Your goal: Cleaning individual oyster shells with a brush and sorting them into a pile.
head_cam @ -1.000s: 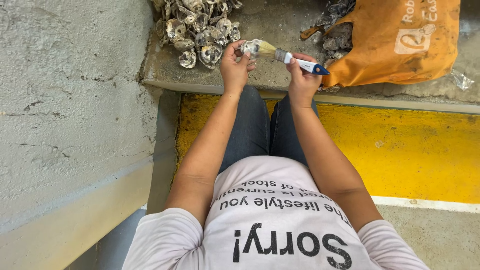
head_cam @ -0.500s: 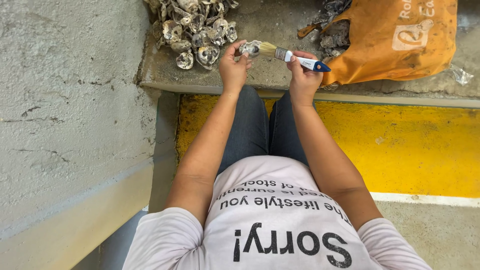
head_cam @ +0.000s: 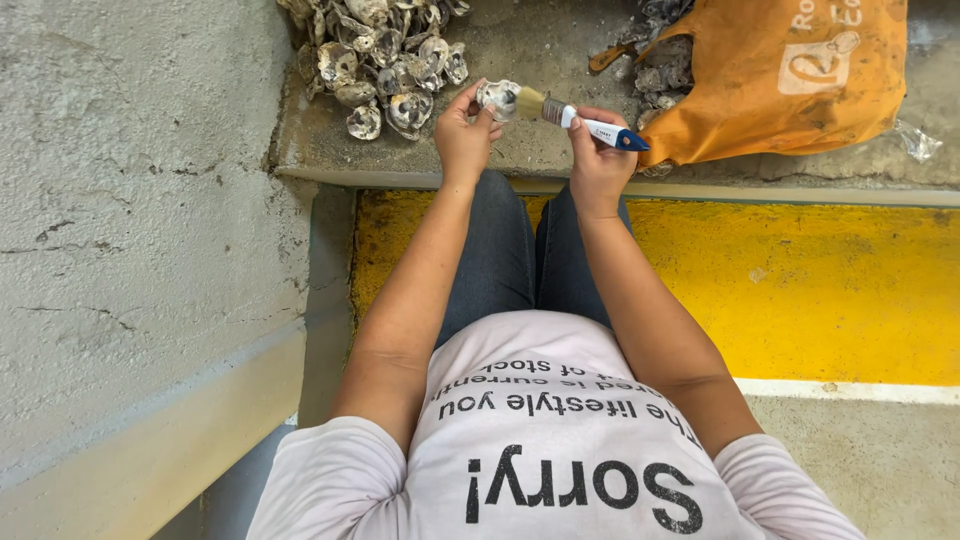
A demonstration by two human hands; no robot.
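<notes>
Brushing looks like the step in hand: near the top centre the left hand (head_cam: 465, 135) has its fingers closed on a shell (head_cam: 497, 97), the right hand (head_cam: 597, 160) grips a paintbrush (head_cam: 580, 122), bristles touching it, so turning the shell seems next.

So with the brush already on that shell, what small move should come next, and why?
Probably a short sweep of the paintbrush across the shell. Its bristles meet the shell pinched in the left hand, and the right hand grips the handle.
</notes>
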